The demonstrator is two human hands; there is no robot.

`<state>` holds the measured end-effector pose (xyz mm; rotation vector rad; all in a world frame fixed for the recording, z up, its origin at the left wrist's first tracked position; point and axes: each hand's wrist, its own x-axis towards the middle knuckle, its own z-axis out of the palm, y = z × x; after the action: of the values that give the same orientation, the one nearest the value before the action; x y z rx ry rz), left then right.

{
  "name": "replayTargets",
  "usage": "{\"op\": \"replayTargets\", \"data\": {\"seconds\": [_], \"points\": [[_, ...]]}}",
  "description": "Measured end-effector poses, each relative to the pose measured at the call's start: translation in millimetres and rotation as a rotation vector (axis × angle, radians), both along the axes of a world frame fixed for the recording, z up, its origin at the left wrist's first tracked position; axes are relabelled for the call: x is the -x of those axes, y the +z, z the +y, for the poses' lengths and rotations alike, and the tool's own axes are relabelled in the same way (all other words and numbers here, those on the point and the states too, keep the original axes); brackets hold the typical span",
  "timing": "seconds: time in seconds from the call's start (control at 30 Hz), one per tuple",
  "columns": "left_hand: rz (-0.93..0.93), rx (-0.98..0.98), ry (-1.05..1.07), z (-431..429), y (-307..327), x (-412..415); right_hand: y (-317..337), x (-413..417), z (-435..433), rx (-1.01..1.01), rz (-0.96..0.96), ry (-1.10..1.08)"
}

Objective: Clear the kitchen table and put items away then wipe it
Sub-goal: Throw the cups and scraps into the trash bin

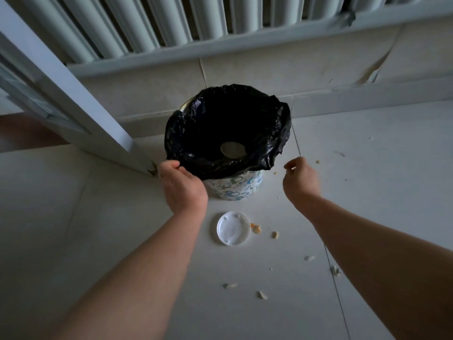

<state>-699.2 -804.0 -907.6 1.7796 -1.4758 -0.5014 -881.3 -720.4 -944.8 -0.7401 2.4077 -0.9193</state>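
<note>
One bin (235, 187) | one lid (233, 228) on floor (110, 217) | left hand (182, 187) pinching liner (220, 165)

White radiator (147, 20) up top; door frame (93, 111) left (base chipped); pale tiled floor (73, 229).

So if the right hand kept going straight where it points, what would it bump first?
Probably the crumpled rim of the black bin bag, just ahead of the right hand, though depth is unclear.

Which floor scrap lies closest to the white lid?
The orange-tinged scrap, right beside the white lid's right edge; the other scraps are paler and lie farther off.
</note>
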Motion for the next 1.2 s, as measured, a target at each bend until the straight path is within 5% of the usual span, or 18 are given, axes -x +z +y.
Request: {"op": "replayTargets", "data": {"seconds": [0.1, 0.3, 0.73, 1.2], "points": [[-0.026, -0.236, 0.006, 10.3, -26.5, -7.0, -36.4, -13.3, 13.4, -0.22, -0.038, 0.211], [-0.477, -0.813, -0.294, 30.2, -96.5, -10.2, -95.5, -32.9, 37.5, -0.528, -0.045, 0.404], [-0.571, -0.854, -0.278, 28.6, -135.7, -8.3, -121.7, -31.0, 37.5, -0.566, 0.127, 0.416], [-0.265, -0.673, -0.607, 58.2, -41.7, 25.3, -9.1, 26.5, 48.4, -0.093, 0.144, 0.052]]}}
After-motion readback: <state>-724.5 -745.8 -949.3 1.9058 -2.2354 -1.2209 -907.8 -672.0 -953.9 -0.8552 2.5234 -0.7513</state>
